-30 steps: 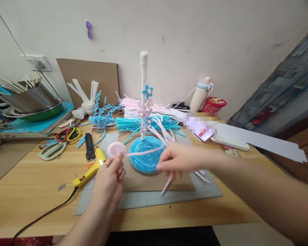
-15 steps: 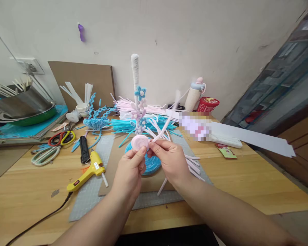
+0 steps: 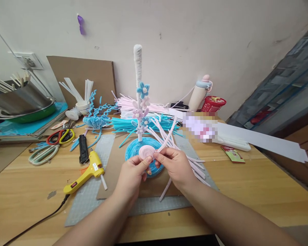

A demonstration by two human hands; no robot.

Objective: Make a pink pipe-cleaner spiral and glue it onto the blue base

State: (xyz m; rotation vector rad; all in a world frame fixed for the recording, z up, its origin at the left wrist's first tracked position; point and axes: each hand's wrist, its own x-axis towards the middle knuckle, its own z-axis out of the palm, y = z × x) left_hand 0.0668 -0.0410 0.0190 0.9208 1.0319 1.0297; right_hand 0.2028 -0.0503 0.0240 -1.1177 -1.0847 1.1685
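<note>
Between my hands is a flat pale pink pipe-cleaner coil (image 3: pixel 146 152), held in front of a round blue base (image 3: pixel 132 147). My left hand (image 3: pixel 135 171) pinches the coil's lower left edge between thumb and fingers. At its right edge, my right hand (image 3: pixel 175 167) is closed on the pink pipe cleaner (image 3: pixel 170 134), whose loose end sticks up to the right. From the blue base rises a white wrapped post (image 3: pixel 138 70), trimmed with blue and pink fuzzy flowers (image 3: pixel 143 90). The fingertips behind the coil are partly hidden.
A yellow glue gun (image 3: pixel 84 174), a black stapler-like tool (image 3: pixel 83 150) and scissors (image 3: pixel 59 136) lie left. Blue pipe cleaners (image 3: pixel 128 125) and pink ones (image 3: pixel 133 106) are piled behind. Loose pink stems (image 3: pixel 196 167), a bottle (image 3: pixel 198 95) and a red tub (image 3: pixel 213 104) are right.
The coil and both hands have come slightly lower and to the right in view. The pipe cleaner's loose end stands lower, and the camera view has shifted a little.
</note>
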